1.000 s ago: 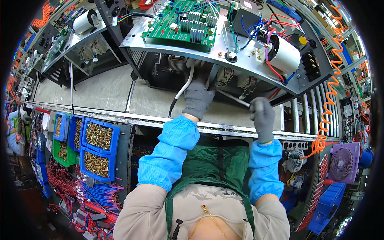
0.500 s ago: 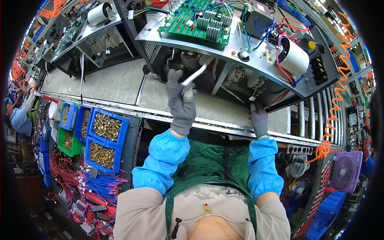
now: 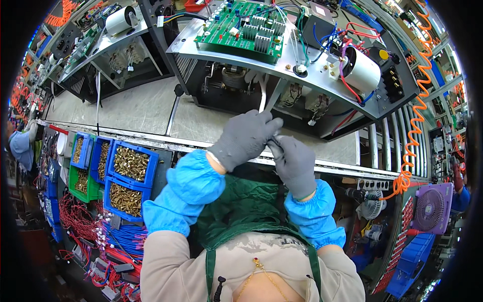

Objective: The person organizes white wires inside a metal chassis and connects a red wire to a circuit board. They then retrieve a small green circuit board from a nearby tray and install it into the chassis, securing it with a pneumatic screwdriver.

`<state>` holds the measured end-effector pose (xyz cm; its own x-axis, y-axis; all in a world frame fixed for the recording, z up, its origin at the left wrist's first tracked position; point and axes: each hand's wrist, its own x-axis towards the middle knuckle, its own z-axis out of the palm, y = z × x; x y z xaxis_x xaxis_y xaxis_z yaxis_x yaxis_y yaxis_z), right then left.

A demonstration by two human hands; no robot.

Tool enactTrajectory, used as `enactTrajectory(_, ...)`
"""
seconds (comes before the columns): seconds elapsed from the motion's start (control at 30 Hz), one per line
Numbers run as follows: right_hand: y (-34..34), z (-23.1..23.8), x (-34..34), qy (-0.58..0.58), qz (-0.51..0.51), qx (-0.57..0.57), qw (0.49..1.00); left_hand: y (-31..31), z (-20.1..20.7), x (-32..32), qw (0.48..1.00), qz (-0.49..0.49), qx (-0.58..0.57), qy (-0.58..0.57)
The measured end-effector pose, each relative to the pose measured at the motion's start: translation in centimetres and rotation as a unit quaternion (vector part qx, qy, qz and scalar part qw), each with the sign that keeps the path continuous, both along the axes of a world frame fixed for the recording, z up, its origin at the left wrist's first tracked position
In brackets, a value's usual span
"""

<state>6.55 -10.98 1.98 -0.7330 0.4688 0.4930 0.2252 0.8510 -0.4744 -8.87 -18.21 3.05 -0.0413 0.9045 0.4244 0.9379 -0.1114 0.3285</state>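
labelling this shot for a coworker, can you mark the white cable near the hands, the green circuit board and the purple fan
White cable (image 3: 263,95), head view: its exposed white stretch
Green circuit board (image 3: 221,31), head view: its upper face
Purple fan (image 3: 430,210), head view: its grille

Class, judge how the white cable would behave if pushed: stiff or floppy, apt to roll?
The white cable probably flexes, since it curves between the chassis and the left hand. Its thickness suggests springiness rather than limpness. It seems unlikely to roll away, as it runs into the chassis.

The cable (image 3: 263,95) runs from inside the chassis (image 3: 322,89), bins (image 3: 123,215) left, a fan (image 3: 431,209) right.
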Motion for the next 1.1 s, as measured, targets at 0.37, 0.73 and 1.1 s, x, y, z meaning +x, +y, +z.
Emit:
enactTrajectory(0.37,8.0,-9.5,-4.7,-0.020,-0.099,-0.038,0.994,1.1,-6.3,-9.7,0.986,0.113,-0.031,-0.116)
enactTrajectory(0.73,9.8,-11.3,-6.9,-0.142,-0.084,0.033,0.986,6.4,-10.4,-9.8,0.989,-0.020,0.009,-0.144)
enactTrajectory(1.1,11.3,-10.4,-7.1,-0.264,-0.115,0.251,0.924,5.5,-6.9,-1.4,0.886,0.331,0.179,-0.271)
